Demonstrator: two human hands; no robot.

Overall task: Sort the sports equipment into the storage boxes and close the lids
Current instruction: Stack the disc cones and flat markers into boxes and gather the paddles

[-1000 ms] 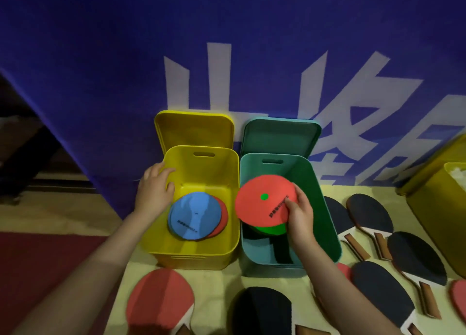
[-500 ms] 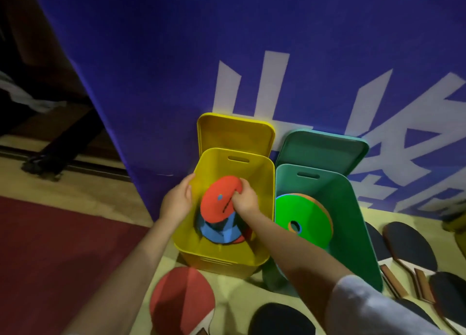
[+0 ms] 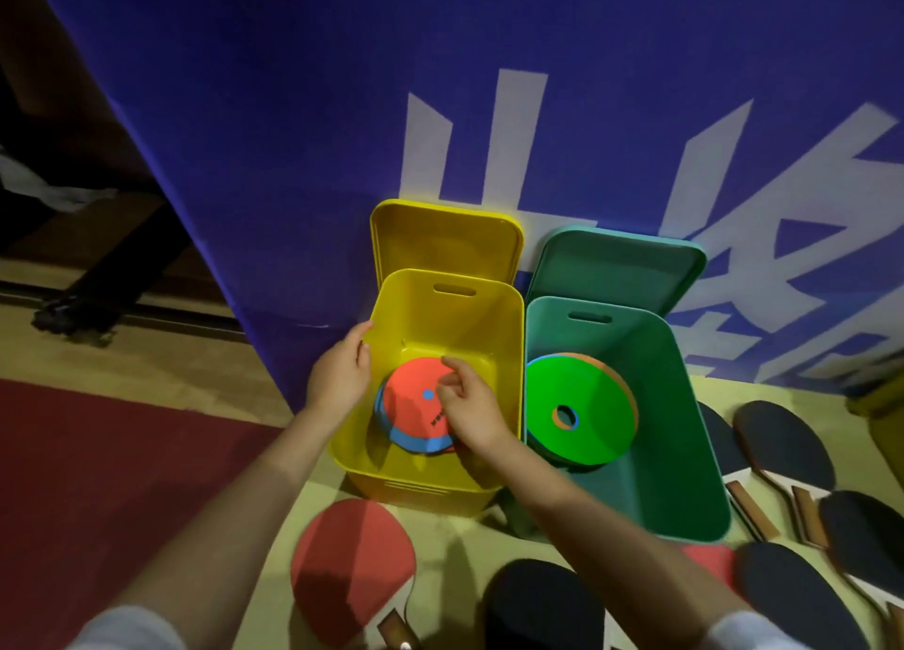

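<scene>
A: Hands first. Right hand (image 3: 469, 405) is down inside the yellow plastic storage box (image 3: 440, 483), fingers loosely curled over the flat red-orange foam disc (image 3: 416, 405). Gripping or just letting go?

B: Cannot tell, the fingertips sit on the disc face. Left hand (image 3: 337, 380) grips the box's left rim, thumb inside, steadying it.

A: What changed?

B: A second ago that disc was held over the teal-green plastic storage box (image 3: 685, 453); half a second ago it was tilted above the yellow one. Now it lies flat on the blue disc (image 3: 401, 436) already in there.

A: So one more disc is sorted. Teal box?

B: Holds a bright green ring disc (image 3: 577, 395) leaning on an orange one. Both lids, yellow lid (image 3: 445, 238) and teal lid (image 3: 616, 267), stand open against the blue banner (image 3: 293, 111).

A: Left to do?

B: Plenty, I'd say. A red table-tennis paddle (image 3: 352, 561) and several black paddles (image 3: 782, 439) lie on the floor, lids not closed.
</scene>
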